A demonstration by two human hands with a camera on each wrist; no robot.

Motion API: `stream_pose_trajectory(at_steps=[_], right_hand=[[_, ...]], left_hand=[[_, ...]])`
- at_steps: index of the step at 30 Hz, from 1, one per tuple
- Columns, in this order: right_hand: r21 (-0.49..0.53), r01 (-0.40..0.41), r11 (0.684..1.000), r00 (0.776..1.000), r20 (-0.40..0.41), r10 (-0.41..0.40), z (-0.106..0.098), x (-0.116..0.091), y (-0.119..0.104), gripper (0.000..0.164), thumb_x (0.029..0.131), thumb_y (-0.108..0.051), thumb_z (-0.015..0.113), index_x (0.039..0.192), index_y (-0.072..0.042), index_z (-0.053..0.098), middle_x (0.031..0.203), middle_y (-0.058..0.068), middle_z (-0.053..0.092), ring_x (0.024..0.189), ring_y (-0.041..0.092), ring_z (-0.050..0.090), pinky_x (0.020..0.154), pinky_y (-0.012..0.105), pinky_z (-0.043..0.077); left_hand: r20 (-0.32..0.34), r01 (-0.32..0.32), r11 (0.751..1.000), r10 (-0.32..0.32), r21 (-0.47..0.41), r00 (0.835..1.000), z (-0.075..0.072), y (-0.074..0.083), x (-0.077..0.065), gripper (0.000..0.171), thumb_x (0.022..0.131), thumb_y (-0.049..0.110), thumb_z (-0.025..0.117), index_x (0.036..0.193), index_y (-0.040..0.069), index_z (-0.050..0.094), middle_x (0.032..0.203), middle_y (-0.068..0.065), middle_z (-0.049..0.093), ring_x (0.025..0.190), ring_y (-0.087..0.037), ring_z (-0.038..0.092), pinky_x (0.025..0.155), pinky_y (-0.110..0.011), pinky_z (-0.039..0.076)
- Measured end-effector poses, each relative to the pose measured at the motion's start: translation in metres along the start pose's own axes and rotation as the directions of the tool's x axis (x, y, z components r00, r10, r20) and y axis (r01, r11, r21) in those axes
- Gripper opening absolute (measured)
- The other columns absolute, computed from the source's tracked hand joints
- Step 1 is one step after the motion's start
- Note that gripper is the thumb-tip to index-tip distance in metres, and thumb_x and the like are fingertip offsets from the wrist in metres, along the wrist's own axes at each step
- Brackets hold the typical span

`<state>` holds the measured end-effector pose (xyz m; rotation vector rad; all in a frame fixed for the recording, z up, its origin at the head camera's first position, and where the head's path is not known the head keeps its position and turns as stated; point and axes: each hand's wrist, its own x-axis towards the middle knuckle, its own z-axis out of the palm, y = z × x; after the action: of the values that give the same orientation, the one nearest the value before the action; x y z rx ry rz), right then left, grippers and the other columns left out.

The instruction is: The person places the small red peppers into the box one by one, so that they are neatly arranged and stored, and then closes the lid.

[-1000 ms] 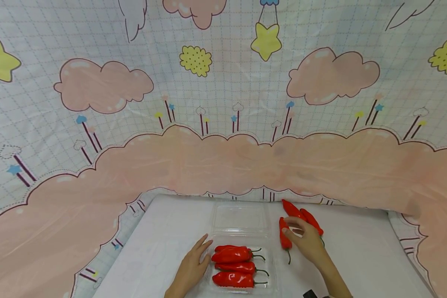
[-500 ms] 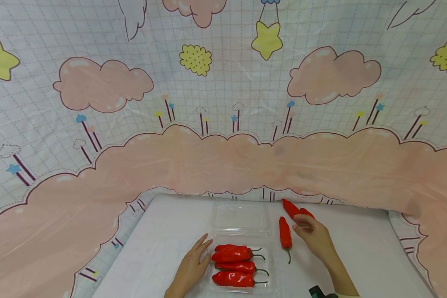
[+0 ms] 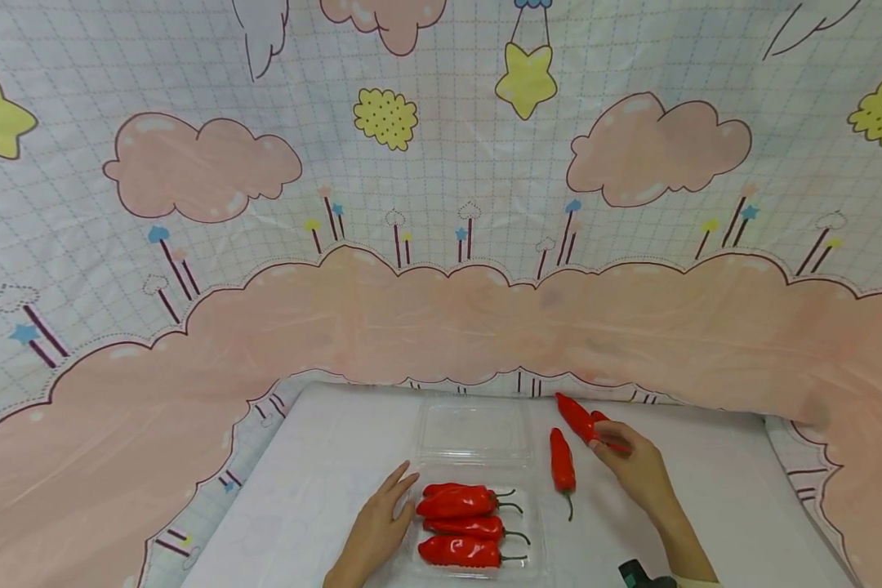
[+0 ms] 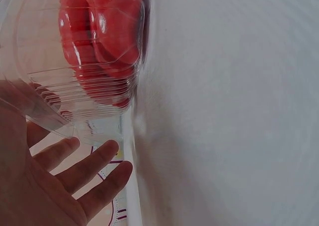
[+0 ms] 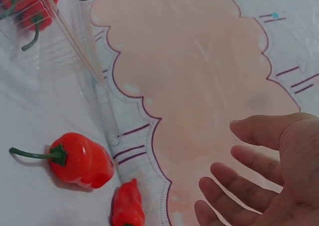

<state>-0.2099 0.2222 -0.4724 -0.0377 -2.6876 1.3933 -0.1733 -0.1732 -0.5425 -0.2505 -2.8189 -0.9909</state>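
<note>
Several red chili peppers (image 3: 459, 551) with green stems lie side by side in a clear plastic clamshell box (image 3: 532, 523), its lid (image 3: 474, 429) folded back. At the box's left side, my left hand (image 3: 376, 523) rests with extended fingers; the left wrist view has its fingertips beside the clear wall. My right hand (image 3: 639, 469) hovers over the back-right peppers, thumb and fingers apart and nothing between them in the right wrist view. It partly covers one red pepper (image 3: 599, 416). Beside that lies another pepper (image 3: 575, 415), and a third pepper (image 3: 562, 461) lies nearer the box.
Everything stands on a white table (image 3: 316, 457). Behind it hangs a patterned curtain (image 3: 441, 318) with clouds and stars, reaching down to the table's back edge. A dark device (image 3: 635, 574) sits by the right wrist.
My right hand has moved right, from the pepper nearest the box to the peppers at the back right. The left hand and the box have stayed put.
</note>
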Motion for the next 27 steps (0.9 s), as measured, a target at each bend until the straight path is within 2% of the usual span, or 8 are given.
stream_pose_trajectory(at_steps=[5, 11, 18, 21, 23, 25, 27], right_hand=[[-0.002, -0.03, 1.0, 1.0, -0.003, 0.03, -0.002, 0.003, 0.004, 0.046, 0.095, -0.03, 0.063, 0.134, -0.007, 0.056, 0.136, 0.02, 0.058, 0.126, 0.037, 0.052, 0.099, 0.05, 0.053], [-0.016, 0.001, 1.0, 0.999, -0.044, -0.002, -0.006, 0.004, 0.01, 0.041, 0.096, -0.026, 0.062, 0.131, -0.005, 0.058, 0.131, 0.019, 0.062, 0.122, 0.035, 0.056, 0.103, 0.05, 0.049], [-0.024, -0.016, 1.0, 0.998, -0.059, 0.014, -0.013, 0.002, 0.014, 0.045, 0.097, -0.032, 0.061, 0.133, -0.005, 0.057, 0.132, 0.02, 0.062, 0.123, 0.034, 0.058, 0.097, 0.034, 0.055], [-0.019, -0.026, 0.999, 0.998, -0.055, 0.025, -0.015, 0.003, 0.017, 0.046, 0.097, -0.032, 0.061, 0.134, -0.005, 0.056, 0.133, 0.02, 0.061, 0.123, 0.034, 0.057, 0.093, 0.024, 0.055], [-0.008, -0.03, 1.0, 0.998, -0.053, 0.03, -0.016, 0.003, 0.019, 0.046, 0.097, -0.031, 0.061, 0.134, -0.004, 0.056, 0.133, 0.02, 0.061, 0.123, 0.034, 0.057, 0.093, 0.024, 0.055], [-0.006, -0.031, 1.0, 0.998, -0.057, 0.031, -0.017, 0.004, 0.022, 0.046, 0.097, -0.031, 0.061, 0.134, -0.004, 0.056, 0.134, 0.02, 0.061, 0.123, 0.034, 0.057, 0.09, 0.018, 0.054], [-0.004, -0.038, 0.999, 0.998, -0.058, 0.038, -0.017, 0.004, 0.024, 0.047, 0.098, -0.031, 0.06, 0.135, -0.004, 0.055, 0.134, 0.02, 0.06, 0.124, 0.035, 0.057, 0.091, 0.02, 0.055]], left_hand=[[-0.011, -0.01, 1.0, 0.009, -0.004, 1.0, -0.001, 0.0, -0.001, 0.042, 0.093, 0.016, 0.06, 0.135, 0.015, 0.06, 0.152, -0.004, 0.047, 0.129, -0.031, 0.056, 0.101, -0.053, 0.049], [-0.007, -0.003, 1.0, 0.003, 0.002, 1.0, 0.0, 0.0, -0.001, 0.042, 0.093, 0.016, 0.06, 0.135, 0.016, 0.06, 0.152, -0.002, 0.047, 0.129, -0.03, 0.056, 0.102, -0.052, 0.05], [0.005, 0.004, 1.0, -0.004, -0.003, 1.0, 0.0, -0.001, -0.001, 0.042, 0.094, 0.017, 0.06, 0.136, 0.015, 0.059, 0.153, -0.003, 0.046, 0.13, -0.032, 0.055, 0.102, -0.054, 0.049], [0.008, 0.007, 1.0, -0.007, -0.002, 1.0, -0.001, -0.001, -0.001, 0.042, 0.094, 0.018, 0.06, 0.136, 0.016, 0.059, 0.153, -0.003, 0.046, 0.13, -0.032, 0.055, 0.101, -0.054, 0.05], [0.006, 0.007, 1.0, -0.007, -0.003, 1.0, 0.0, -0.001, -0.001, 0.042, 0.094, 0.017, 0.06, 0.136, 0.016, 0.059, 0.153, -0.003, 0.046, 0.13, -0.032, 0.055, 0.101, -0.054, 0.049], [0.002, 0.005, 1.0, -0.005, -0.002, 1.0, 0.0, -0.001, -0.001, 0.042, 0.093, 0.017, 0.06, 0.136, 0.015, 0.059, 0.153, -0.003, 0.046, 0.13, -0.032, 0.055, 0.101, -0.054, 0.049], [0.001, 0.002, 1.0, -0.002, -0.002, 1.0, 0.0, -0.001, -0.001, 0.042, 0.093, 0.017, 0.06, 0.136, 0.015, 0.059, 0.153, -0.003, 0.046, 0.13, -0.032, 0.056, 0.101, -0.054, 0.049]])
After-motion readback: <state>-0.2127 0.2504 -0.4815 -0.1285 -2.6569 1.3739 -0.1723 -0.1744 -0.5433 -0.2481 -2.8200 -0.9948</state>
